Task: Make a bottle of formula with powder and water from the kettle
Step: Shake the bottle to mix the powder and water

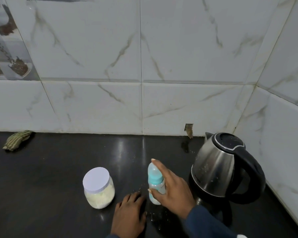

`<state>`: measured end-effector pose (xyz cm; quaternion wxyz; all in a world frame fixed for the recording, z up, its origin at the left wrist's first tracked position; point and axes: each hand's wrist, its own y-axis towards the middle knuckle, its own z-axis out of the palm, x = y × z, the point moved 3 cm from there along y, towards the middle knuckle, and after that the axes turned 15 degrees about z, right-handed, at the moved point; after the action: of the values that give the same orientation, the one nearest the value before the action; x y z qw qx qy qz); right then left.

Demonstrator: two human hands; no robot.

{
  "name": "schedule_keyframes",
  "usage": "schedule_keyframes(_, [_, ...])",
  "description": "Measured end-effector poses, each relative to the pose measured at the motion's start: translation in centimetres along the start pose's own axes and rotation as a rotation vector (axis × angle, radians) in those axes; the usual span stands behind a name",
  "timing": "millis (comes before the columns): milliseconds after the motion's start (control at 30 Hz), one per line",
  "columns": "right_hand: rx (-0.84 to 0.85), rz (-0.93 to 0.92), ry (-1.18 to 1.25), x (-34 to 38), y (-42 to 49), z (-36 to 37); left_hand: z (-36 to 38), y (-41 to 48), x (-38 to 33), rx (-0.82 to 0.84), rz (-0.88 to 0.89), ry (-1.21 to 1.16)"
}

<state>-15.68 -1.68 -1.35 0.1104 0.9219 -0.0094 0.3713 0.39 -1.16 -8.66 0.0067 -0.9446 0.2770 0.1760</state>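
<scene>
Kitchen counter, head view, with clock directions taken from the bottle.

1. Baby bottle (pixel 155 182): clear body, teal collar, clear cap on. It stands roughly upright near the counter's front middle. Its base seems to rest on the surface, though the hand hides part of it.
2. Right hand (pixel 172 188): comes in from 4 o'clock and grips the bottle. The thumb presses the lower body, the forefinger is stretched up along the cap to its top, and the other fingers wrap the far side. Dark blue sleeve (pixel 206 222) at the wrist.
3. Left hand (pixel 129 215): at 7 o'clock, just beside the bottle's foot. It lies palm down on the counter with fingers relaxed and slightly spread, holding nothing.
4. Powder jar (pixel 98 187): at 9 o'clock, near the bottle but apart from it. Clear jar, white lid on, with pale powder filling the lower part.
5. Kettle (pixel 220 167): at 2 o'clock, near the right hand. Steel body on a black base, black lid closed, spout towards 11 o'clock, handle towards 4 o'clock.
6. Countertop (pixel 58 169): glossy black, with pale specks (pixel 155 214) scattered at 6 o'clock.
7. Striped cloth (pixel 17 140): bunched at far 10 o'clock, against the wall.
8. Wall tiles (pixel 110 66): white, marble-veined, with a chipped hole (pixel 189 130) at 1 o'clock just above the counter line.
</scene>
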Motion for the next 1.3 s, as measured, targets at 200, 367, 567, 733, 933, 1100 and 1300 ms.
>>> schedule_keyframes(200, [0.135,0.275,0.704,-0.8,1.6,0.5,-0.5,-0.4,0.0,-0.015,0.005,-0.036])
schedule_keyframes(367, [0.189,0.384,0.767,-0.7,1.9,0.9,-0.6,-0.5,0.1,-0.009,-0.027,-0.066])
schedule_keyframes(567, [0.252,0.006,0.415,0.8,1.4,1.5,-1.0,-0.9,-0.1,-0.035,-0.047,-0.124])
schedule_keyframes(733, [-0.088,-0.058,0.240,0.2,2.9,-0.4,-0.8,-0.9,-0.2,-0.031,-0.045,-0.104])
schedule_keyframes(933, [-0.096,-0.024,0.267,-0.4,2.9,0.0,-0.8,-0.7,0.0,-0.023,-0.047,-0.132])
schedule_keyframes(1100, [-0.057,-0.122,0.189,0.5,1.6,1.6,-1.2,-0.5,0.3,-0.008,-0.038,-0.120])
schedule_keyframes(1300, [-0.008,-0.157,0.102,1.1,1.5,2.1,-1.2,-0.7,0.4,-0.040,-0.025,-0.132])
